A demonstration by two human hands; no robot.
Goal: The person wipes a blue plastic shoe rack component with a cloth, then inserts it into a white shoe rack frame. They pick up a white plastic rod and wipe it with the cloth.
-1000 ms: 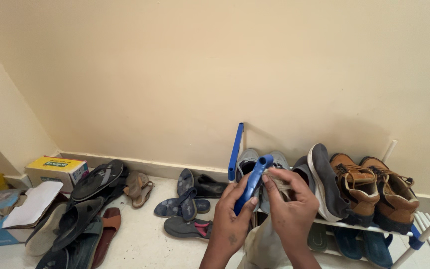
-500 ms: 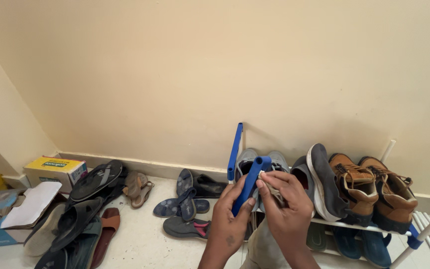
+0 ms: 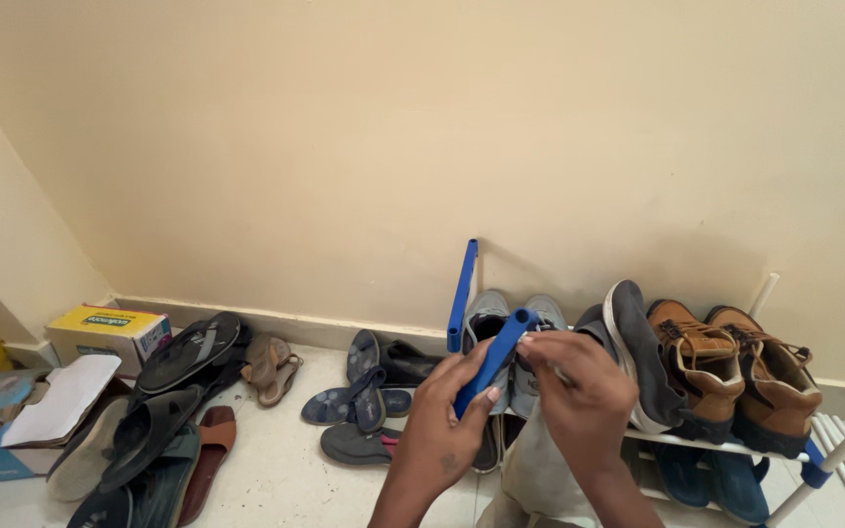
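Against a bare cream wall, over a tiled floor, a blue bar point(image 3: 494, 360) slants up to the right in front of the shoe rack point(image 3: 838, 455). The left hand point(image 3: 442, 430) grips its lower half; the right hand point(image 3: 579, 396) pinches its top end. Sandals point(image 3: 364, 403) lie left.

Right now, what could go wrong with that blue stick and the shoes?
The left hand holds the blue bar by its lower part while the right hand pinches its top, so it might slip and fall. It is close to the grey shoes on the rack and might knock them. The sandals on the floor could trip someone.
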